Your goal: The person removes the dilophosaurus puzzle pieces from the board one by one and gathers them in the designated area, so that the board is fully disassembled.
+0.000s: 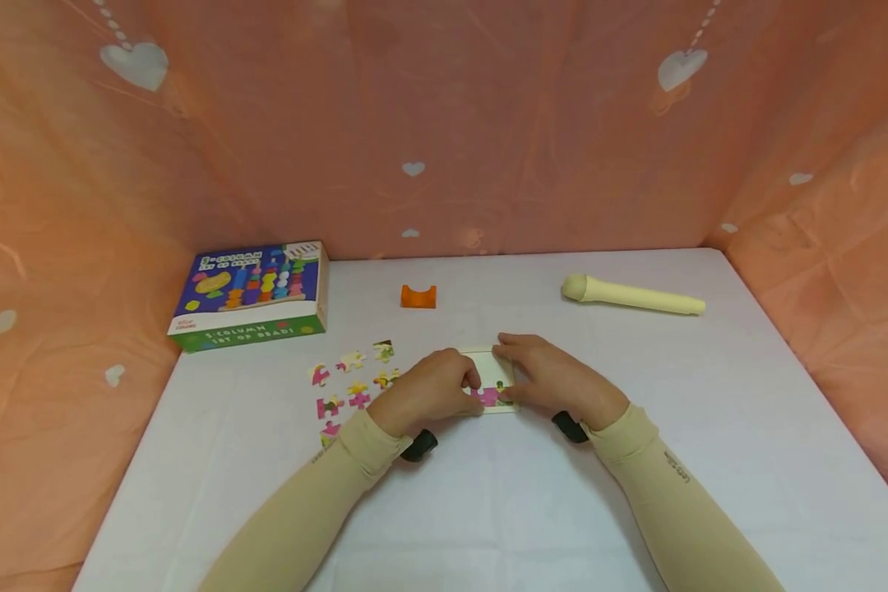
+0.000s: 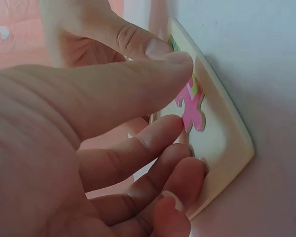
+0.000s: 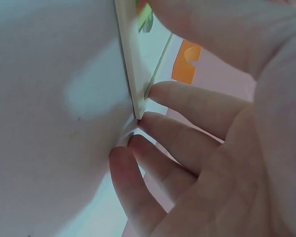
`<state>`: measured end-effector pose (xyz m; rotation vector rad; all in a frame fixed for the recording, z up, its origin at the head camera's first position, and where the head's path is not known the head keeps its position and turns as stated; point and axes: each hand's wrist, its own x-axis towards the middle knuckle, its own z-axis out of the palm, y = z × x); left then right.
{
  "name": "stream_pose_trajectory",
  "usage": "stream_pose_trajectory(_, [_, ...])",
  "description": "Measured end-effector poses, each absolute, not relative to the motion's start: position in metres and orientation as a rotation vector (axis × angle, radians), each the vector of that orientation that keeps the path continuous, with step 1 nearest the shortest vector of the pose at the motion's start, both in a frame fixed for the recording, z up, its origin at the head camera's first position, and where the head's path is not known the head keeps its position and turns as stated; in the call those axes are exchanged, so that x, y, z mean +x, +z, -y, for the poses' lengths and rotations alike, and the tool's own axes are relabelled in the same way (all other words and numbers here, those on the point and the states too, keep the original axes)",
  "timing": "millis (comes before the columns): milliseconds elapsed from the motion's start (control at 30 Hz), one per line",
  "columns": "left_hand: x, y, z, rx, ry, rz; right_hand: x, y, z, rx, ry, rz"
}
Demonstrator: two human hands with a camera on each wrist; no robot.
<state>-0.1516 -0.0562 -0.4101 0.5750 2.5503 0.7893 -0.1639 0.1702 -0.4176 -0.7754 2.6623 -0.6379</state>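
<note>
A small pale puzzle board (image 1: 492, 370) lies flat between my two hands. Joined pink and green puzzle pieces (image 1: 490, 397) sit along its near edge. From the left, my left hand (image 1: 425, 386) reaches over the board with loosely bent fingers. In the left wrist view its thumb is above the pink piece (image 2: 191, 116), and the index fingertip is by that piece's edge. My right hand (image 1: 562, 374) rests at the board's right side. Its fairly straight fingers (image 3: 187, 98) touch the far corner, while its thumb reaches over the green part, where contact is partly hidden.
Several loose puzzle pieces (image 1: 358, 395) lie left of the board, some partly behind my left arm. A bead-set box (image 1: 252, 288) stands at the back left. Further back are an orange notched block (image 1: 418, 298) and a pale yellow stick (image 1: 636, 296) with a rounded head.
</note>
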Motion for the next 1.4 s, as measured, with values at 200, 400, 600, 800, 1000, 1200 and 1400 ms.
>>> stream_pose_trajectory(200, [-0.1511,-0.4115,0.0538,0.552,0.761,-2.552,-0.1625,-0.417,-0.1704,-0.766,-0.639,-2.656])
stream_pose_trajectory(400, [-0.1523,-0.4135,0.0529,0.557,0.752,-2.56,-0.1622,-0.4179,-0.17,-0.744,-0.647,-2.654])
stream_pose_trajectory(600, [-0.1519,-0.4139,0.0526,0.555,0.751,-2.556,-0.1615,-0.4179,-0.1702,-0.762,-0.634,-2.665])
stream_pose_trajectory(800, [-0.1518,-0.4147,0.0522,0.538,0.752,-2.562,-0.1623,-0.4188,-0.1707,-0.771,-0.626,-2.667])
stream_pose_trajectory(1000, [-0.1516,-0.4151,0.052,0.535,0.773,-2.57,-0.164,-0.421,-0.1713,-0.797,-0.622,-2.674])
stream_pose_trajectory(1200, [-0.1509,-0.4143,0.0516,0.538,0.796,-2.576,-0.1644,-0.4225,-0.1719,-0.816,-0.611,-2.679])
stream_pose_trajectory(1400, [-0.1505,-0.4143,0.0518,0.542,0.794,-2.591,-0.1639,-0.4225,-0.1716,-0.809,-0.62,-2.679])
